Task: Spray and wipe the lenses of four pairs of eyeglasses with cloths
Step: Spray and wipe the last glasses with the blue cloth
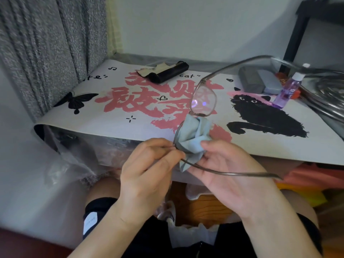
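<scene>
One pair of thin-framed eyeglasses [203, 101] is held up just in front of the near edge of the table, its lower lens bundled in a pale blue cleaning cloth [193, 138]; the left hand [149, 170] pinches the frame at that lens and the right hand [225, 170] holds the cloth against it with curled fingers. The purple spray bottle [287, 90] stands at the far right by grey glasses cases [258, 81], with a black case [167, 71] further back. I'd judge this a mid-wipe, the upper lens bare; how many pairs are finished can't be told.
</scene>
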`<act>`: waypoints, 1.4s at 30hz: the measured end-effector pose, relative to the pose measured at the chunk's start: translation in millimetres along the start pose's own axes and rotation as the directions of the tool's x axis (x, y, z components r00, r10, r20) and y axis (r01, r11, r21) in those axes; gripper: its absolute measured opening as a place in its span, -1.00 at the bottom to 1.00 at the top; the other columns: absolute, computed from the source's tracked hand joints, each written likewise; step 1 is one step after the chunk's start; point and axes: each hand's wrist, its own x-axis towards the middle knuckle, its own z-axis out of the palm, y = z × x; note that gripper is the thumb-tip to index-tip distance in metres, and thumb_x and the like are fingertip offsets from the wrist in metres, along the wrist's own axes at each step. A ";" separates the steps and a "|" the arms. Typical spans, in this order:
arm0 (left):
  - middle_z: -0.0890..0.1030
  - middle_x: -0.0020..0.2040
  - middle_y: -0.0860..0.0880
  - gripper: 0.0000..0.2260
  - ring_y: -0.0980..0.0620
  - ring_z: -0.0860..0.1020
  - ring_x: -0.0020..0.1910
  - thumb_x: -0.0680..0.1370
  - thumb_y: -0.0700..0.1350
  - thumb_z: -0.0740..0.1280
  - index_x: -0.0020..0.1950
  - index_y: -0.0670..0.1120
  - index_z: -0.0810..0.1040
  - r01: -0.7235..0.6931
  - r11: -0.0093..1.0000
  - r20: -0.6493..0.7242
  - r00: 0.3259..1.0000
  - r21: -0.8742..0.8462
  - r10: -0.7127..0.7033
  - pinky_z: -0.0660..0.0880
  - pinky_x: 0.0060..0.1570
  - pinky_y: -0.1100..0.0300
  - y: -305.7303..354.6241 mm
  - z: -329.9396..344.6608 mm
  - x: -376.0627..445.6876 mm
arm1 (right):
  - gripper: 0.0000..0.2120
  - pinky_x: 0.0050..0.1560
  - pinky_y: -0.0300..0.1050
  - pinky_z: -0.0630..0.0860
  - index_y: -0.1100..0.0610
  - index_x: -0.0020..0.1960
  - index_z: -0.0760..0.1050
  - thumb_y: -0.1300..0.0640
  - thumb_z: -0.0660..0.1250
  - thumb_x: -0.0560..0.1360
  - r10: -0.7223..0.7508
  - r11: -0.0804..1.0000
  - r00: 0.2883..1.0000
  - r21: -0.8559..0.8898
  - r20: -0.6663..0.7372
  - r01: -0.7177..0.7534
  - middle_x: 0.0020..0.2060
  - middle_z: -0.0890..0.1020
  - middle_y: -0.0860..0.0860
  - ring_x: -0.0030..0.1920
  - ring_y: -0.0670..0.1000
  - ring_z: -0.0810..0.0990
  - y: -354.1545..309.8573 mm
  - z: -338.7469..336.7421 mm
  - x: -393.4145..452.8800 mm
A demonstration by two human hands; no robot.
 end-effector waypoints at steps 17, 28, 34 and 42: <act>0.66 -0.17 -0.20 -0.91 -0.22 0.66 -0.05 0.50 -0.37 0.50 0.00 -0.28 0.72 0.027 0.991 -0.003 1.000 -0.128 -0.028 0.59 -0.11 -0.01 11.0 10.5 -5.8 | -0.93 -0.24 -0.06 0.54 0.26 -0.06 0.59 0.39 0.40 0.49 -0.263 0.950 0.943 -0.223 -0.201 0.218 -0.28 0.61 0.13 -0.21 0.13 0.57 20.7 7.2 11.3; 0.64 -0.12 -0.23 -0.85 -0.11 0.64 -0.05 0.59 -0.31 0.37 0.00 -0.39 0.68 0.110 0.987 -0.010 0.994 -0.117 -0.112 0.57 0.01 0.20 12.4 7.9 2.3 | -0.70 -0.08 -0.07 0.61 0.37 0.15 0.55 0.48 0.37 0.42 -0.165 0.975 0.984 -0.158 -0.062 0.153 -0.17 0.63 0.17 -0.12 0.10 0.64 21.3 -2.9 7.4; 0.65 -0.10 -0.22 -0.91 -0.13 0.65 -0.05 0.57 -0.37 0.41 -0.01 -0.38 0.69 0.077 0.988 0.052 0.996 -0.137 -0.071 0.60 -0.07 0.09 13.9 12.8 -6.5 | -0.83 -0.07 0.10 0.58 0.08 -0.17 0.68 0.19 0.40 0.58 -0.469 0.857 0.818 -0.397 -0.334 0.329 -0.28 0.65 0.04 -0.19 0.07 0.61 31.6 -3.4 20.4; 0.63 -0.07 -0.16 -0.82 0.10 0.65 -0.22 0.51 -0.48 0.39 0.04 -0.30 0.67 0.275 0.952 0.010 0.961 -0.134 -0.276 0.57 -0.07 0.31 2.2 -0.5 2.2 | -0.70 0.07 0.07 0.66 0.34 0.23 0.54 0.46 0.20 0.54 -0.019 0.984 0.993 -0.173 0.116 0.039 0.07 0.67 0.31 0.08 0.26 0.69 17.4 -23.2 5.8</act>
